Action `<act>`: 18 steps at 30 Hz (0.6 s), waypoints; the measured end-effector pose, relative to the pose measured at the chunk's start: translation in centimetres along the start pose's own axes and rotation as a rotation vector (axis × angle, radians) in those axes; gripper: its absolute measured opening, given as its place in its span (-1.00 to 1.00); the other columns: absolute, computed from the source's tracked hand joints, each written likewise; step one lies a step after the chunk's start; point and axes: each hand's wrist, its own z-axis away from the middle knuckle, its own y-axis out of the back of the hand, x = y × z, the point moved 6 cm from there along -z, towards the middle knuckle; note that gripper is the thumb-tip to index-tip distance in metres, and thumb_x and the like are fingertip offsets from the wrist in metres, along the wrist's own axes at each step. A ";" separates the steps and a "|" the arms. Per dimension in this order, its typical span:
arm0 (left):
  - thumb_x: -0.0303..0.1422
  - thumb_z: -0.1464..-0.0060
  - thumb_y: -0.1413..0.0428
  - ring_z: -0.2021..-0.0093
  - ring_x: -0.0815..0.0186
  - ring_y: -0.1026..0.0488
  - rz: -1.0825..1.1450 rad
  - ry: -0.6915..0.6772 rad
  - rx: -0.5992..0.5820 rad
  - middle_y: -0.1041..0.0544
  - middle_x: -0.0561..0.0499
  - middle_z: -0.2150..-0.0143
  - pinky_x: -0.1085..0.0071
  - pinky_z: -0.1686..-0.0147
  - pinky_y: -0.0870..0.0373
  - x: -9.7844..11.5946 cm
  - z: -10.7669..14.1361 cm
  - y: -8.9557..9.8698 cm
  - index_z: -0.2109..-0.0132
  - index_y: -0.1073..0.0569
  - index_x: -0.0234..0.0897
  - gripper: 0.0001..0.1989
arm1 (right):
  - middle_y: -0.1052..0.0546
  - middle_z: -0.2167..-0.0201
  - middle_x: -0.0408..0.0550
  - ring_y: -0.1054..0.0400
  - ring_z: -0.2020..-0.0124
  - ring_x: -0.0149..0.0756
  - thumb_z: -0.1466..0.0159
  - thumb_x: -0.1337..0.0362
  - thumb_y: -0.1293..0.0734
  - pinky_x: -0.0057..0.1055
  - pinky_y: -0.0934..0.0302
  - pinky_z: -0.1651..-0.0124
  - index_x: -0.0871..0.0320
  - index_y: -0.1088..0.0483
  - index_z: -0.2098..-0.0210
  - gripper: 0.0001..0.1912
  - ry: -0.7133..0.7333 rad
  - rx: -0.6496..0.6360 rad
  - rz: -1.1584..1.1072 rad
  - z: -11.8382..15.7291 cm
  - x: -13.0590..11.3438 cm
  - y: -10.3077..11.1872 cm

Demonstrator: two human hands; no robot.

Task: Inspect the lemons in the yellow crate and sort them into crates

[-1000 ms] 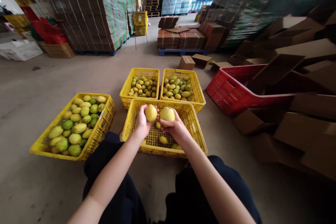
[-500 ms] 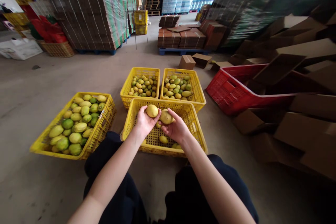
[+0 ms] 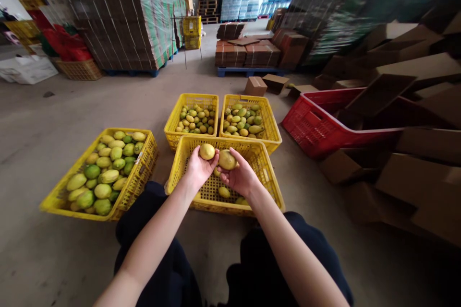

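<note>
Closed around a yellow lemon (image 3: 207,151), my left hand (image 3: 197,169) is above the near yellow crate (image 3: 268,180). Close beside it, my right hand (image 3: 242,175) grips a second, slightly larger and duller lemon (image 3: 226,159). Below my hands a few lemons lie in the crate, among them a small yellow lemon (image 3: 224,192) on its perforated floor; my hands and wrists partly hide the others. To the left, a tilted-looking yellow crate (image 3: 118,216) is filled with green and yellow lemons (image 3: 103,191).
Behind the near crate stand two yellow crates (image 3: 173,140) (image 3: 275,136) with more lemons. A red crate (image 3: 313,122) and loose cardboard boxes (image 3: 418,168) crowd the right. Flattened cartons (image 3: 262,53) rest on a blue pallet further back, between wrapped stacks.
Almost nothing differs. Both hands still hold their lemons in nearly the same spot, and the view has shifted very slightly.
</note>
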 end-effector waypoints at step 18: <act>-0.31 -0.11 -0.08 0.43 0.40 -0.45 -0.531 -0.508 -0.039 -0.47 0.01 0.32 0.50 0.42 -0.40 2.9 0.7 -0.8 0.15 -0.34 -0.29 -0.81 | -0.51 0.58 -0.08 -0.34 0.67 -0.40 -0.14 0.11 -0.31 -0.50 -0.21 0.63 0.19 -0.40 0.38 -0.75 0.307 0.078 0.152 0.0 -1.9 0.5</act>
